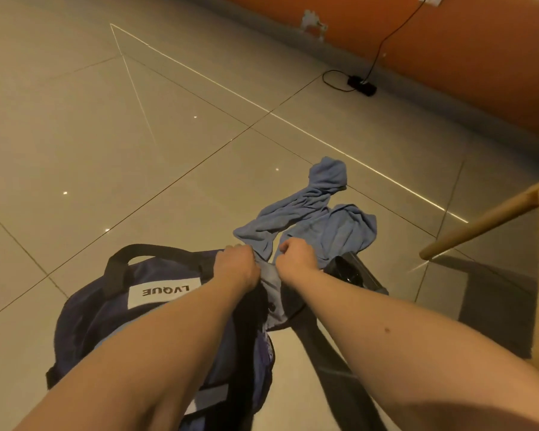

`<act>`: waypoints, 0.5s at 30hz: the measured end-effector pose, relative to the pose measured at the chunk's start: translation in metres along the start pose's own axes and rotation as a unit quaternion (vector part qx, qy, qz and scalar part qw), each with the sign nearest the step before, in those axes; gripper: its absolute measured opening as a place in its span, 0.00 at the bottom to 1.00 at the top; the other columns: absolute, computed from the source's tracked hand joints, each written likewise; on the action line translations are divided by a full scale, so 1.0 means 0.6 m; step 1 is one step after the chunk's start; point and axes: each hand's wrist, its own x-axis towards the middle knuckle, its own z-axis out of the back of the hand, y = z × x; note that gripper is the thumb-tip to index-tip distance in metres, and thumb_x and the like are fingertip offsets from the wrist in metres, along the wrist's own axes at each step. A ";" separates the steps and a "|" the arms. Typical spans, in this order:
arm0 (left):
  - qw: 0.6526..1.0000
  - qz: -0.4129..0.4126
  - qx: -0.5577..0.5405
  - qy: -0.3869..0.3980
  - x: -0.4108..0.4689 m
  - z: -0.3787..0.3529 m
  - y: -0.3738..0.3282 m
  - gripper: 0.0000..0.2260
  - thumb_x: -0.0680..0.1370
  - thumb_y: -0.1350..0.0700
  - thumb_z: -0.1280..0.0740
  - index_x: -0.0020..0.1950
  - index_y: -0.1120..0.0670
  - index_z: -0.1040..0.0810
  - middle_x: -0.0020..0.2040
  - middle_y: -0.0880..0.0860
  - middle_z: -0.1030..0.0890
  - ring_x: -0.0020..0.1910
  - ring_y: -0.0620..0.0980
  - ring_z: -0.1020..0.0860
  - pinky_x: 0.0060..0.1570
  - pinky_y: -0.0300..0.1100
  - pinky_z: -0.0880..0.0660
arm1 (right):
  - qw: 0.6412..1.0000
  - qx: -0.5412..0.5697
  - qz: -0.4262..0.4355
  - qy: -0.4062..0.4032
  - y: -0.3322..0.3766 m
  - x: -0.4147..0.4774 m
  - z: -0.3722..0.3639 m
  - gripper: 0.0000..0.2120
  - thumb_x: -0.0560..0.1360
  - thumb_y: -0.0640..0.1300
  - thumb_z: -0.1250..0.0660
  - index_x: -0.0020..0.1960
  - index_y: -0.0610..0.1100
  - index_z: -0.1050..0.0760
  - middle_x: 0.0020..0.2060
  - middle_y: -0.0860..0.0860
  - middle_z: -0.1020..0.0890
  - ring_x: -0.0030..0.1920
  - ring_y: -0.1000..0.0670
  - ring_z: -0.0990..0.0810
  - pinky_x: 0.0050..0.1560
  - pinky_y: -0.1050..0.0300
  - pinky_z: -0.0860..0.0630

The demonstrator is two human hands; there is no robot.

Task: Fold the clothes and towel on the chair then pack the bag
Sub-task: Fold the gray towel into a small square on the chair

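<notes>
Bare left hand (237,265) and right hand (296,256) each pinch blue cloth (324,213) over the navy bag (106,315).

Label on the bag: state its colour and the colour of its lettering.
The label is white with black lettering, shown best in the head view.

Only the two forearms and hands are in view, and they are bare along their whole visible length. The left forearm (156,331) is broad at the near left edge and tapers toward the wrist. The right forearm (417,337) does the same from the near right and carries a small mole (387,330) midway along. The left hand (237,265) and the right hand (296,256) show their backs and knuckles, the fingertips hidden.
</notes>
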 end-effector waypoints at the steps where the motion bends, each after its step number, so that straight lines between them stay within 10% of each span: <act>1: 1.000 0.006 -0.006 0.004 0.027 -0.010 0.004 0.11 0.83 0.53 0.38 0.59 0.57 0.23 0.58 0.61 0.19 0.58 0.61 0.23 0.58 0.53 0.26 | 1.000 0.002 -0.005 0.006 0.004 0.025 -0.013 0.09 0.80 0.33 0.38 0.58 0.36 0.22 0.56 0.37 0.20 0.57 0.37 0.21 0.57 0.41 0.22; 7: 0.995 0.045 -0.074 0.054 0.165 -0.072 0.014 0.16 0.82 0.55 0.38 0.71 0.52 0.31 0.67 0.59 0.23 0.66 0.61 0.27 0.65 0.53 0.33 | 0.999 -0.029 -0.038 0.005 -0.007 0.161 -0.095 0.08 0.82 0.35 0.40 0.44 0.43 0.29 0.36 0.46 0.29 0.42 0.44 0.29 0.42 0.53 0.30; 15: 0.951 0.005 -0.298 0.081 0.214 -0.093 0.043 0.22 0.76 0.52 0.35 0.70 0.50 0.27 0.61 0.54 0.20 0.59 0.57 0.22 0.65 0.52 0.29 | 0.991 0.087 -0.063 0.079 -0.013 0.221 -0.135 0.10 0.77 0.41 0.31 0.39 0.49 0.29 0.43 0.49 0.23 0.41 0.49 0.26 0.42 0.60 0.27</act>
